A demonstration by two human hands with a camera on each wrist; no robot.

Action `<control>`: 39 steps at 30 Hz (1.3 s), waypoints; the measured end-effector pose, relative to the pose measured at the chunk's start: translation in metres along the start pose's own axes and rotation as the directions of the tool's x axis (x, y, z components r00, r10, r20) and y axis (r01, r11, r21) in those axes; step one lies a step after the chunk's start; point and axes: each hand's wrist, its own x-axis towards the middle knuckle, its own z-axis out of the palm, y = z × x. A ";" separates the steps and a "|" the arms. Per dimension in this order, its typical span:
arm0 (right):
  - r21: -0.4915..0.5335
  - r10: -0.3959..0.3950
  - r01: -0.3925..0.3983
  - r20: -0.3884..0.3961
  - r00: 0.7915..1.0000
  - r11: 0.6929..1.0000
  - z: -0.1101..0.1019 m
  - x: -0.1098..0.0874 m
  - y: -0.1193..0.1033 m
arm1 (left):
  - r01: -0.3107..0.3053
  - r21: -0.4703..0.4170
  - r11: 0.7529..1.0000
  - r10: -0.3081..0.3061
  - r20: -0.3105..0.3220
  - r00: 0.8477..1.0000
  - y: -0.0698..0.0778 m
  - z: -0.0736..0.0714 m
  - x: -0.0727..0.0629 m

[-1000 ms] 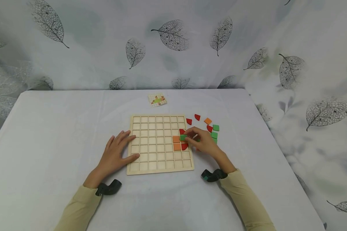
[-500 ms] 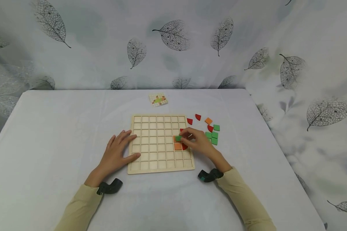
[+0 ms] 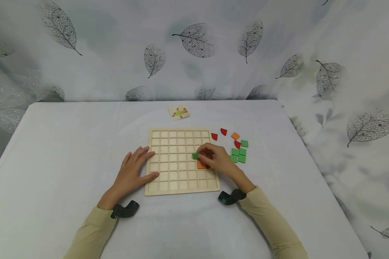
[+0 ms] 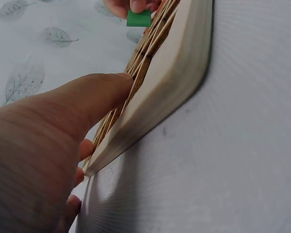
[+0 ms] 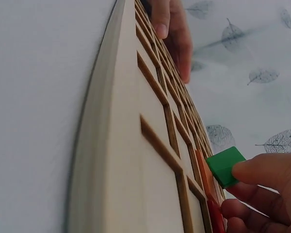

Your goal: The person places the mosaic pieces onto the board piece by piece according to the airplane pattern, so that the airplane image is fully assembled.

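A wooden grid board (image 3: pixel 173 185) lies flat on the white-covered table. My left hand (image 3: pixel 131 171) rests on its left edge, fingers and thumb spread; in the left wrist view the thumb (image 4: pixel 99 92) lies over the rim. Between thumb and fingertips my right hand (image 3: pixel 219 160) pinches a green square tile (image 5: pixel 224 166), tilted and held just above the grid. Beneath that hand, an orange square tile (image 3: pixel 201 164) sits in a cell. The right wrist view also has a red piece (image 5: pixel 215 216) beside the orange ones. The hand partly hides these pieces in the head view.
Right of the board lie several green square tiles (image 3: pixel 235 152), red quarter-circle pieces (image 3: pixel 223 131) and an orange tile (image 3: pixel 235 136). Behind the board is a small pattern card (image 3: pixel 179 112). A leaf-print cloth (image 3: pixel 194 72) hangs beyond the table's back edge.
My right hand has carried the green tile leftward across the board, from over the red pieces to the left side of the orange ones. The left hand keeps its place on the board.
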 end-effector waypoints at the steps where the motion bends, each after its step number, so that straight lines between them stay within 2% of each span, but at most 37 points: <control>1: 0.000 0.000 0.000 0.000 1.000 1.000 0.001 0.001 -0.001 | -0.001 0.000 1.000 0.001 -0.001 1.000 0.000 0.000 0.000; 13: -0.047 0.054 -0.053 0.010 0.999 0.997 0.010 0.006 -0.007 | 0.006 0.020 1.000 -0.006 0.011 1.000 0.000 -0.003 0.001; 18: -0.075 0.045 -0.044 0.009 0.999 0.996 0.011 0.007 -0.006 | 0.003 0.016 1.000 -0.003 0.008 1.000 0.000 -0.003 0.001; 24: -0.131 0.067 -0.061 0.043 0.997 0.989 0.011 0.008 -0.004 | -0.008 0.007 1.000 0.008 0.002 1.000 0.000 -0.001 0.001; 35: -0.096 0.041 -0.031 0.100 0.994 0.995 0.008 0.007 -0.004 | 0.001 0.016 1.000 -0.001 -0.001 1.000 0.001 -0.001 -0.001; 39: -0.094 0.044 -0.033 0.115 0.992 0.995 0.008 0.007 -0.002 | -0.016 0.012 1.000 0.016 -0.015 1.000 0.000 0.000 -0.001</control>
